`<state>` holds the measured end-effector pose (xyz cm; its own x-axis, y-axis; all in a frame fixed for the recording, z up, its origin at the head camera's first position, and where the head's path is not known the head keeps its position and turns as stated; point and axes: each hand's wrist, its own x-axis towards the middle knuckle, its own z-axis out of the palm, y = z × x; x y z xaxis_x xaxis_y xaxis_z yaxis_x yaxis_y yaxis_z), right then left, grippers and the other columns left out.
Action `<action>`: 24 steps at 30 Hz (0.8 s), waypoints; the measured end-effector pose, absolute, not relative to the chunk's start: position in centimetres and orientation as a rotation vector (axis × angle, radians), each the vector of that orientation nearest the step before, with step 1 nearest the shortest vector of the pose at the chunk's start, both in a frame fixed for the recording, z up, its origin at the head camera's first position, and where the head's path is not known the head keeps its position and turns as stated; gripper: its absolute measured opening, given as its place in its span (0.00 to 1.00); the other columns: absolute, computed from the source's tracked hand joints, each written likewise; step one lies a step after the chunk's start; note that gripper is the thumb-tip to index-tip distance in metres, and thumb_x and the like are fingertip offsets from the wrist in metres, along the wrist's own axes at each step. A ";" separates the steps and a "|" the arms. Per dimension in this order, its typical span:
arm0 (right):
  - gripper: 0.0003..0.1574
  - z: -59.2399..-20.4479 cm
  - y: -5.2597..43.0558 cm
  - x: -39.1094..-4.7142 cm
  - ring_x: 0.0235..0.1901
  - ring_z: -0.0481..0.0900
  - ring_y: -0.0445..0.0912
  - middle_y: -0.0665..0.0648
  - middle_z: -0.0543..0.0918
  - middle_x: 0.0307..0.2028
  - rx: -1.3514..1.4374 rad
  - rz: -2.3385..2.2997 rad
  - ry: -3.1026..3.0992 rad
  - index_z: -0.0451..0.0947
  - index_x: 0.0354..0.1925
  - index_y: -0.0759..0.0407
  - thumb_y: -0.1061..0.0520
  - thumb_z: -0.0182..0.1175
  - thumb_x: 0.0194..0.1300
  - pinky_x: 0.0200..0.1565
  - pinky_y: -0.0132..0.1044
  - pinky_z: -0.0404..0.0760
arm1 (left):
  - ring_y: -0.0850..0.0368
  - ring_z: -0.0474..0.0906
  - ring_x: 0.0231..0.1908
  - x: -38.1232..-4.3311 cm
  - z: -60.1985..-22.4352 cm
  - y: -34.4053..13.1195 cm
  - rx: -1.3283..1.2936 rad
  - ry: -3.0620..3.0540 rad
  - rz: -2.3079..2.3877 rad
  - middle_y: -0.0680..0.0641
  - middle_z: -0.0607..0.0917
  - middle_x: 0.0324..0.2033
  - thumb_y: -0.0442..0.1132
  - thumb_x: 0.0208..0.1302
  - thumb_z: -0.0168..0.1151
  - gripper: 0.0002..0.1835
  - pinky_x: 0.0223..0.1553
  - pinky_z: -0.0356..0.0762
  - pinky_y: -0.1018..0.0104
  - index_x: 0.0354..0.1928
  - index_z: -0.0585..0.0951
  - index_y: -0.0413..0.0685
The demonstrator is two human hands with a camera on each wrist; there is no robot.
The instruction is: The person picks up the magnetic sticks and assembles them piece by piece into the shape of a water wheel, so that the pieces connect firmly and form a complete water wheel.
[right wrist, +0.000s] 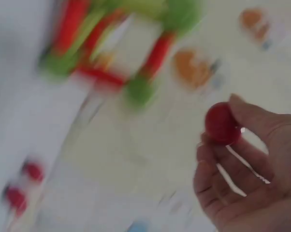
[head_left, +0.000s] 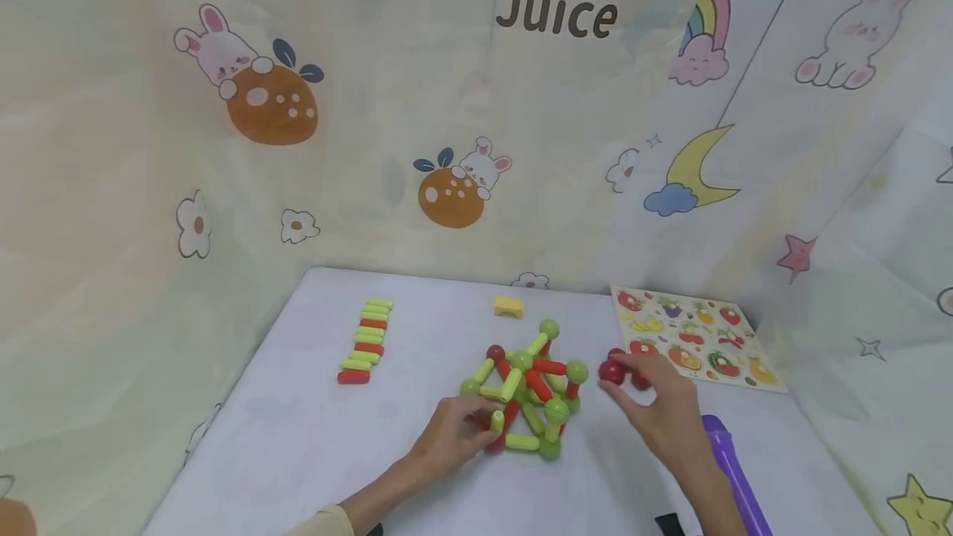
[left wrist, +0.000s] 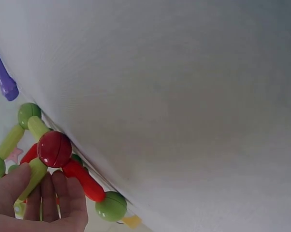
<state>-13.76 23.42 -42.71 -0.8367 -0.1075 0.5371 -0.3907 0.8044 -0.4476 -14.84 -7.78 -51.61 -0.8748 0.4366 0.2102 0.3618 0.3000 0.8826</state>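
A framework of green and red balls [head_left: 557, 411] joined by red and light green rods stands on the white table. My left hand [head_left: 445, 441] is at its near left corner, thumb and fingers pinching a light green rod [left wrist: 35, 175]. That rod meets a red ball [left wrist: 54, 149] at the framework's corner. To the right of the framework, my right hand [head_left: 663, 405] pinches a loose red ball [right wrist: 222, 123] between thumb and fingertips. The other right fingers spread loosely behind the ball in the right wrist view.
A column of light green and red rods [head_left: 369, 336] lies at the left. Behind the framework sits a yellow block [head_left: 509, 306]. More red balls [head_left: 642, 347] lie beside a fruit picture sheet [head_left: 692, 337] at the back right. A purple stick [head_left: 733, 470] lies right of my right forearm.
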 end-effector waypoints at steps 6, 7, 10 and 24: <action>0.29 -43.0 15.0 -12.5 0.51 0.80 0.39 0.43 0.88 0.51 0.955 0.842 -2.490 0.87 0.57 0.50 0.59 0.83 0.57 0.52 0.32 0.87 | 0.63 0.87 0.46 -14.7 -51.6 -7.7 0.775 2.520 1.648 0.53 0.92 0.47 0.27 0.65 0.75 0.16 0.50 0.88 0.65 0.53 0.89 0.47; 0.29 -43.5 14.2 -12.7 0.52 0.79 0.39 0.43 0.88 0.52 1.000 0.806 -2.515 0.88 0.57 0.50 0.58 0.83 0.57 0.53 0.33 0.87 | 0.62 0.87 0.45 -14.7 -51.7 -7.6 0.787 2.526 1.646 0.54 0.92 0.47 0.27 0.66 0.75 0.17 0.50 0.88 0.64 0.54 0.89 0.47; 0.29 -44.6 13.0 -13.2 0.53 0.78 0.41 0.44 0.88 0.52 1.043 0.687 -2.564 0.88 0.56 0.51 0.56 0.84 0.56 0.56 0.37 0.87 | 0.63 0.87 0.45 -14.8 -51.9 -7.5 0.822 2.520 1.652 0.54 0.92 0.46 0.26 0.66 0.74 0.18 0.50 0.88 0.64 0.55 0.89 0.48; 0.33 -44.2 14.5 -13.7 0.61 0.76 0.44 0.49 0.83 0.61 0.932 0.736 -2.616 0.86 0.62 0.48 0.50 0.83 0.59 0.59 0.40 0.86 | 0.60 0.87 0.47 -14.4 -51.7 -7.6 0.790 2.529 1.616 0.56 0.91 0.49 0.27 0.66 0.74 0.20 0.52 0.87 0.64 0.58 0.87 0.51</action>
<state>-13.66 14.47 -44.16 -0.7575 -0.5124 0.4045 -0.6482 0.6643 -0.3723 -14.41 -7.60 -51.74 -0.8696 0.4349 0.2339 0.3950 0.3283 0.8580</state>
